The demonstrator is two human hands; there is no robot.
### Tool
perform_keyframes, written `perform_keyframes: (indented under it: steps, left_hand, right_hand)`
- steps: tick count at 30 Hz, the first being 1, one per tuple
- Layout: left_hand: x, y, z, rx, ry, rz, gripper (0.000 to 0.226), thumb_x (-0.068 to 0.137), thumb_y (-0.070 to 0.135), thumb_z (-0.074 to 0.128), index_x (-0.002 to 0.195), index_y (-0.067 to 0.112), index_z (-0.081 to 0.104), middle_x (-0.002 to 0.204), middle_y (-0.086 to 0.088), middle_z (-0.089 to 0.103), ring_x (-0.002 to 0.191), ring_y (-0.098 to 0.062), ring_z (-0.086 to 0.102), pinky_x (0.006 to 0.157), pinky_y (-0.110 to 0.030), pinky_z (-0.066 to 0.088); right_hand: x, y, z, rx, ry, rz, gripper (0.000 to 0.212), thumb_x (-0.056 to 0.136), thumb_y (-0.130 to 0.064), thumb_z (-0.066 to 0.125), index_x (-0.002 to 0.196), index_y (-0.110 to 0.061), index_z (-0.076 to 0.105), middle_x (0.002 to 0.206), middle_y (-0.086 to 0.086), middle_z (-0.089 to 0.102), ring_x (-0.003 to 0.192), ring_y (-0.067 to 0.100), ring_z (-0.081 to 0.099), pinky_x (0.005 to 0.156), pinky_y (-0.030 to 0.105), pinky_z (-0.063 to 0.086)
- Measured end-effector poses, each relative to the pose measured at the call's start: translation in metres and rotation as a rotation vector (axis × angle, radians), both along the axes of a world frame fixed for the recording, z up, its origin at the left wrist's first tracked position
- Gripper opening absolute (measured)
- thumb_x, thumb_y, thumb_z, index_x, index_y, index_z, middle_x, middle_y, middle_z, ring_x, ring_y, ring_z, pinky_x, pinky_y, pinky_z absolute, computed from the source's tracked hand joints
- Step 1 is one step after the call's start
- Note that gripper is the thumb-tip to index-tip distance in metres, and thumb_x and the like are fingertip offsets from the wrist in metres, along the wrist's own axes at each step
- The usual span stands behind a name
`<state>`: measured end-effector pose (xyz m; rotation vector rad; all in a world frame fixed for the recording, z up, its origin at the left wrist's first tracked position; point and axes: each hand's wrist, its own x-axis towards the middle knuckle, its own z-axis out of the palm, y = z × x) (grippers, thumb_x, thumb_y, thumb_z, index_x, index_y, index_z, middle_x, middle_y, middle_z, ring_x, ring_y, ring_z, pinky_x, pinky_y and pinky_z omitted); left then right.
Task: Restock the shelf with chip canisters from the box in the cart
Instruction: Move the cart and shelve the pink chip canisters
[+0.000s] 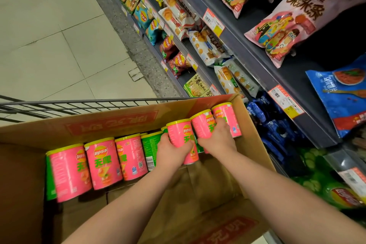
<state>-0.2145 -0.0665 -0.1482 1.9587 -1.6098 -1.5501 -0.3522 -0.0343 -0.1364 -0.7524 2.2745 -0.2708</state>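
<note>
An open cardboard box [111,125] sits in a wire cart [79,105] and holds several pink chip canisters with yellow lids, plus green canisters [149,148] behind them. My left hand [171,151] grips one pink canister [181,134] near the middle of the row. My right hand [217,137] grips two pink canisters at the box's right end, a nearer one [202,125] and a farther one [227,117]. Three more pink canisters [103,164] lie at the left of the box.
Dark shelves [247,49] run along the right, filled with snack bags, biscuit packs and yellow-red price tags. Blue cookie packs [275,130] and green chip bags [324,186] lie on the low shelves beside the box. Pale tiled floor [49,35] spreads to the left.
</note>
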Motion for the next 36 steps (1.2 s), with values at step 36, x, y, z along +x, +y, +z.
perform_keyframes:
  steps: [36]
  left_hand:
    - [-0.083,0.347,0.127,0.164,0.419,-0.869,0.061,0.047,0.046,0.072,0.102,0.027,0.054,0.102,0.002,0.066,0.092,-0.014,0.065,0.086,-0.035,0.052]
  right_hand:
    - [0.014,0.462,0.132,-0.399,0.077,-1.011,0.060,0.045,-0.038,0.068,0.101,-0.025,0.047,0.091,-0.003,0.064,0.085,0.016,0.064,0.078,0.036,0.053]
